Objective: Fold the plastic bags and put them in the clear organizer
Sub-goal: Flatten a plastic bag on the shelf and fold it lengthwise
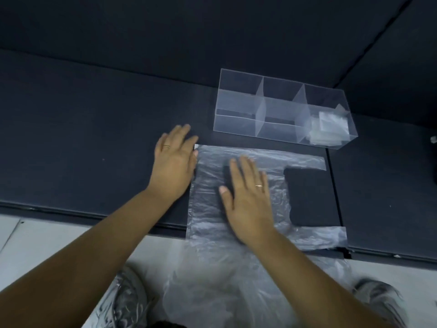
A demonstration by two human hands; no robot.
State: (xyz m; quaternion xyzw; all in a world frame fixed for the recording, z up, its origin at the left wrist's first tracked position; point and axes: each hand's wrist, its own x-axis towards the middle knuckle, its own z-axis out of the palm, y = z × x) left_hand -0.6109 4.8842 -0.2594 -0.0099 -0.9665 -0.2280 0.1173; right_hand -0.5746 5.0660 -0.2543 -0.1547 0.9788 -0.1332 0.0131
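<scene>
surface: dark padded surface (94, 129), carries the bag and the organizer
spare bags: loose heap of clear plastic (224, 287) in my lap, below the surface edge, not yet folded
current bag: plastic bag (208, 204) lies flat and unfolded, handles pointing right, near edge hangs off the surface toward me
organizer: clear organizer (236, 124) just beyond the bag, apart from it, split into compartments
left hand: left hand (175, 159) flat, fingers straight, on the bag's left edge near the far corner, grasping nothing
right hand: right hand (248, 197) flat, palm down on the bag's middle, pressing it, grasping nothing
done: folded bags (328, 129) sit in the right-end compartment; the other compartments look empty
step, my guess: smoothing before the first fold
left: fold this bag, store it, then work through the lap heap; early in the task
</scene>
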